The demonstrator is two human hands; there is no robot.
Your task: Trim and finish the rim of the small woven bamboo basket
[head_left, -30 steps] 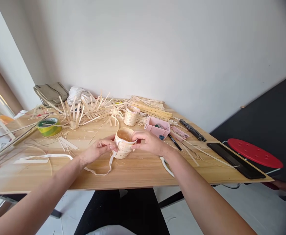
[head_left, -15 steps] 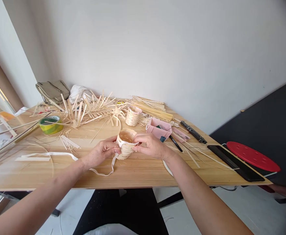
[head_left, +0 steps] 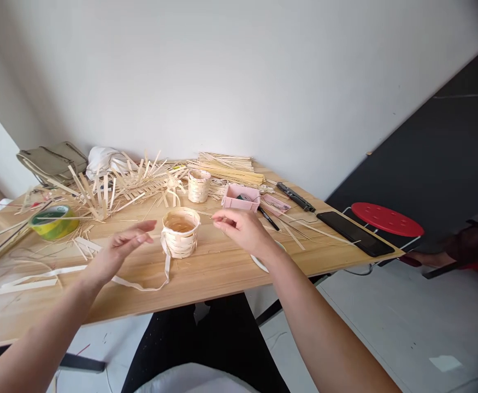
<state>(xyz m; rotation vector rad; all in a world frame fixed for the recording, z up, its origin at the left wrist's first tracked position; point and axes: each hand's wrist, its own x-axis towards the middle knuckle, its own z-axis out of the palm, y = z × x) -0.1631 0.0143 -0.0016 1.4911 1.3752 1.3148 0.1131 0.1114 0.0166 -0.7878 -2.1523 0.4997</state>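
A small round basket (head_left: 182,243) woven from pale wood strips stands upright on the table, its open top facing up. A white ribbon (head_left: 167,267) hangs from its left side and trails leftward under my left forearm. Left of the basket, my left hand (head_left: 126,245) is held apart from it, fingers spread and nothing in them. My right hand (head_left: 242,232) is to the basket's right, with thumb and fingertips pinched together. A faint thin line seems to run from those fingertips toward the basket rim; what they hold is too fine to make out.
Behind stand a second woven basket (head_left: 199,186), a pink plastic bin (head_left: 241,197) and heaps of wood strips (head_left: 140,180). A tape roll (head_left: 54,222) lies at left. To the right are a black pen (head_left: 268,218), a black cutter (head_left: 296,197), a dark tablet (head_left: 355,233) and a red stool (head_left: 387,219).
Both hands have come off the basket, which now stands by itself on the table. The left hand has moved left and opened; the right has drawn away to the right. The view has turned right.
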